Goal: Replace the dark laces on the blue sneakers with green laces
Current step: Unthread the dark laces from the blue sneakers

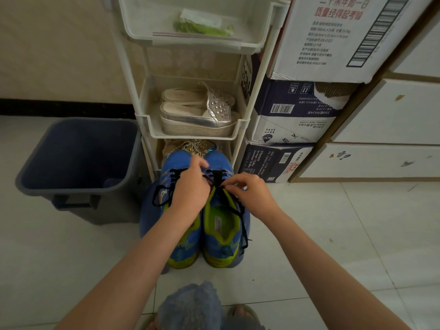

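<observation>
Pinching the right sneaker's (221, 236) dark lace (243, 225) between thumb and curled fingertips, the right hand (250, 194) sits at the upper eyelets, at 3 o'clock from the tongue. From the pinch the lace runs loose down the shoe's outer side and ends beside the heel. The left hand (190, 189) lies across the left sneaker (183, 248), its fingers curled at the toe end of the lacing, over the gap between the two shoes. I cannot tell whether those fingers hold a lace, grip a shoe or only rest there. The left sneaker's lace (177, 173) is still threaded across its eyelets, with a loop hanging off at 9 o'clock.

Both sneakers are blue with lime-green lining. They stand side by side and touching on the pale tiled floor (333, 234), toes at 12 o'clock and heels toward the person.

At 12 o'clock, just past the toes, stands a white rack (240, 125). Its middle shelf holds silver shoes (197, 115). Its top shelf holds a clear zip bag (202, 27) with something green inside, too blurred to say whether it is laces. A dark blue bin (78, 153) stands on the floor at 10 o'clock, near the rack. Stacked boxes (292, 122) rise at 1 o'clock, touching the rack's side, and a white cabinet (392, 115) stands at 2 o'clock. At 6 o'clock is the person's knee (192, 306) in blue cloth, with a sandalled foot (241, 313) just beside it.
</observation>
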### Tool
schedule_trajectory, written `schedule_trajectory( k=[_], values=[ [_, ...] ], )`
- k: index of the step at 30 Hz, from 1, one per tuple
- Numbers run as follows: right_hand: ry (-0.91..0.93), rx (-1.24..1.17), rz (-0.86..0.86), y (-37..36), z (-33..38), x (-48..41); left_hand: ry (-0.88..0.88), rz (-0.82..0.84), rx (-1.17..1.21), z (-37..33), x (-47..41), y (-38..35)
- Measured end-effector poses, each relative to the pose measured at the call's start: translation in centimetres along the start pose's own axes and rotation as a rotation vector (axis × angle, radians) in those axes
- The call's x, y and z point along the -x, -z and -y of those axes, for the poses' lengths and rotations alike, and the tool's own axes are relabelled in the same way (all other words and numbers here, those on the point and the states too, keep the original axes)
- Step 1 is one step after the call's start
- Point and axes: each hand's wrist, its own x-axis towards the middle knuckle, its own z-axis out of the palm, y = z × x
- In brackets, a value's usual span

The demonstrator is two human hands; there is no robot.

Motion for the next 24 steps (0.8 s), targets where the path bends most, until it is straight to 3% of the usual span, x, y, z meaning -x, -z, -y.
schedule_trajectory(
  k=[4, 7, 9, 14, 16, 18, 21, 24],
  values=[
    [-0.123, -0.236, -0.033, -0.4, -0.3, 0.0, -0.195, 0.201, -0.234, -0.5, 0.4, 0.5],
    [-0.143, -0.243, -0.027, -0.6, -0.5, 0.1, -0.251, 0.207, -0.310, -0.3, 0.2, 1.0],
    [-0.175, -0.272, -0.039, -0.7, -0.5, 0.1, -0.246, 0.127, -0.277, 0.0, 0.0, 0.9],
    [-0.249, -0.323, -0.025, -0.6, -0.5, 0.3, 0.179, -0.125, 0.484, 0.2, -0.5, 0.3],
    [-0.248, -0.313, -0.024, -0.5, -0.5, 0.2, 0.136, -0.126, 0.296, 0.2, -0.5, 0.5],
    [-0.258, -0.345, -0.037, -0.5, -0.4, 0.2, -0.044, -0.093, -0.041, -0.1, 0.0, 0.6],
    [-0.283, -0.456, -0.054, -0.8, -0.3, 0.3, -0.268, -0.057, -0.324, -0.1, 0.5, 0.5],
    [-0.290, -0.480, -0.061, -0.8, -0.4, 0.4, -0.296, 0.062, -0.514, 0.4, 0.2, 0.3]
  ],
)
